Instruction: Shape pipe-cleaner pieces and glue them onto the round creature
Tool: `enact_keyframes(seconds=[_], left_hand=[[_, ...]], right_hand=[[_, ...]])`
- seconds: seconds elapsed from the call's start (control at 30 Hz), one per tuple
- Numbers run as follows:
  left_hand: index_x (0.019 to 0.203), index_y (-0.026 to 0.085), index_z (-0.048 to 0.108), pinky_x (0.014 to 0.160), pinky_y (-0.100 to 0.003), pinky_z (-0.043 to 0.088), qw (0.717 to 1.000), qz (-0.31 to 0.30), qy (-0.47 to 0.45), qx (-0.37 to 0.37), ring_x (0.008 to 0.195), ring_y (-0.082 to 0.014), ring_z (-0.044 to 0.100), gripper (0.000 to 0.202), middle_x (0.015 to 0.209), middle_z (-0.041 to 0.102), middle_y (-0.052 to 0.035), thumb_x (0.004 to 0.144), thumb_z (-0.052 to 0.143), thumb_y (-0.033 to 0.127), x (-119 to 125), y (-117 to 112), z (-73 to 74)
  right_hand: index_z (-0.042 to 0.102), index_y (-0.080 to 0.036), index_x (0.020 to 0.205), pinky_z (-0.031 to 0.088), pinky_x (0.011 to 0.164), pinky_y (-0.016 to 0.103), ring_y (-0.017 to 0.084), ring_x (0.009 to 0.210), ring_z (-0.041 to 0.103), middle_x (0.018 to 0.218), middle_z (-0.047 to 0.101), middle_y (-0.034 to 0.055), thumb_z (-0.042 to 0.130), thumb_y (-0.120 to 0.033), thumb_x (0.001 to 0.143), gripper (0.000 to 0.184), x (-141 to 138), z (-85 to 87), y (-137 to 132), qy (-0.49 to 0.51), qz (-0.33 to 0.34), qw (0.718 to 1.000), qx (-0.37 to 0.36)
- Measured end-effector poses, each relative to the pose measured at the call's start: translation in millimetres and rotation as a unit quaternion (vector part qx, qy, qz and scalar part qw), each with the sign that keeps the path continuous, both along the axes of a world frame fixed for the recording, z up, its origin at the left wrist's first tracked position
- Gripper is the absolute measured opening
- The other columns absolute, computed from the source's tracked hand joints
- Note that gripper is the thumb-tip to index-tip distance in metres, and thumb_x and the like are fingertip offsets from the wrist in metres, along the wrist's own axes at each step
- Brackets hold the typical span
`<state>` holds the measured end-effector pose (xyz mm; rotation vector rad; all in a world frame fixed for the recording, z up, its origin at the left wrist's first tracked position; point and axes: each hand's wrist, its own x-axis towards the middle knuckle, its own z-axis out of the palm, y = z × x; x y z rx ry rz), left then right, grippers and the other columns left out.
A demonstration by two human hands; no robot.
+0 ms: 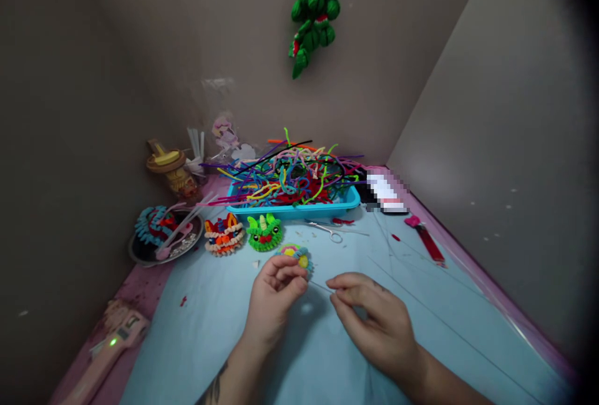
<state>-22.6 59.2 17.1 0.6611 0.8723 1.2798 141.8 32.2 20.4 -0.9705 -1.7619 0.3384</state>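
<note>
My left hand (277, 292) is closed in a pinch on one end of a thin grey wire (321, 286). The wire runs a short way across to my right hand (374, 317), whose thumb and forefinger pinch its other end. Just beyond my left fingers shows a fuzzy blue, yellow and pink piece (303, 260); whether the fingers touch it I cannot tell. Behind it sit a green fuzzy animal head (264, 233) with red and dark details and an orange and cream one (224, 236).
A blue tray (294, 210) heaped with colourful pipe cleaners stands at the back. Scissors (334, 235) lie before it. Left are a metal bowl (140, 258), a cup (171, 171) and a pink glue gun (110, 349). A phone (386, 193) and red packet (430, 246) lie right.
</note>
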Motion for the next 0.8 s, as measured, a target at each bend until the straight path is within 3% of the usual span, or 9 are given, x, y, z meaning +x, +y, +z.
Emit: enact_keyframes(seconds=[0.3, 0.8], left_hand=[[0.086, 0.016, 0.06, 0.059, -0.018, 0.044, 0.997, -0.063, 0.038, -0.003, 0.059, -0.008, 0.06, 0.038, 0.065, 0.068, 0.0011, 0.055, 0.083, 0.016, 2.7, -1.6, 2.9], [0.089, 0.016, 0.063, 0.06, -0.022, 0.045, 0.996, -0.059, 0.066, -0.026, 0.059, -0.0119, 0.061, 0.045, 0.064, 0.068, 0.0007, 0.05, 0.084, 0.016, 6.0, -0.1, -3.6]], right_hand=[[0.054, -0.02, 0.073, 0.042, 0.059, 0.027, 0.015, 0.062, 0.055, 0.063, 0.057, -0.0005, 0.05, -0.011, 0.083, 0.014, -3.3, -1.3, 5.3, -0.073, -0.008, 0.993, -0.093], [0.053, -0.02, 0.075, 0.04, 0.061, 0.028, 0.015, 0.065, 0.051, 0.064, 0.054, 0.0005, 0.048, -0.01, 0.085, 0.015, -1.8, -5.3, 4.1, -0.111, -0.027, 0.993, -0.031]])
